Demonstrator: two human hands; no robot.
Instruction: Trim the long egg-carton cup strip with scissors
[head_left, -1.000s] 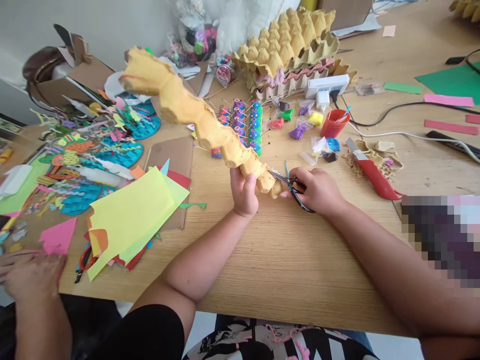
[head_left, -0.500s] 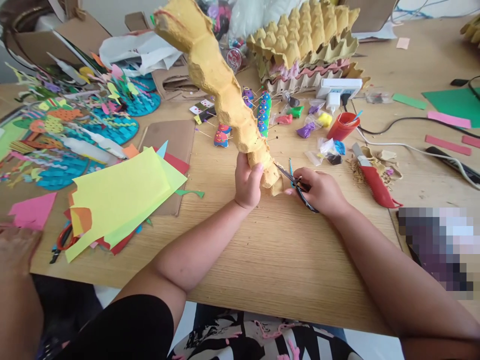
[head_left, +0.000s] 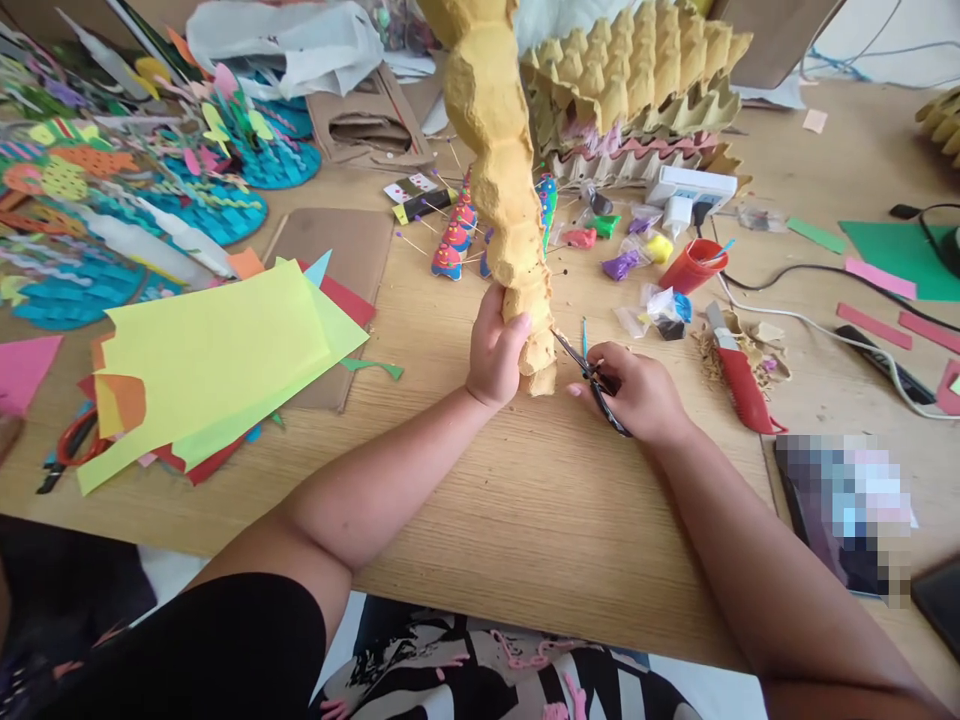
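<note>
Head view: egg-carton strip point(head_left: 502, 180) held upright beside scissors point(head_left: 589, 372)

Most of the view is filled by a wooden table point(head_left: 525, 520). At its back, a stack of egg trays point(head_left: 637, 75) is seen, the yellow one uppermost. In front of the stack, over the middle of the table, the long yellow egg-carton strip is held nearly upright, its top cut off by the upper edge of the view. To its left, brown cardboard point(head_left: 337, 235) is partly covered by yellow paper point(head_left: 217, 350).

The lower part of the strip is gripped by the left hand point(head_left: 499, 350), the thumb pressed against its face. By the right hand point(head_left: 637, 390) the black-handled scissors are held, their tips pointed at the strip's right edge; whether the edge is touched cannot be told.

Farther right, a red-handled knife point(head_left: 739, 375) is laid among shavings point(head_left: 709, 350), with a red cup point(head_left: 688, 268) stood behind it. Behind the strip, small painted figures point(head_left: 455, 240) are partly hidden.
</note>
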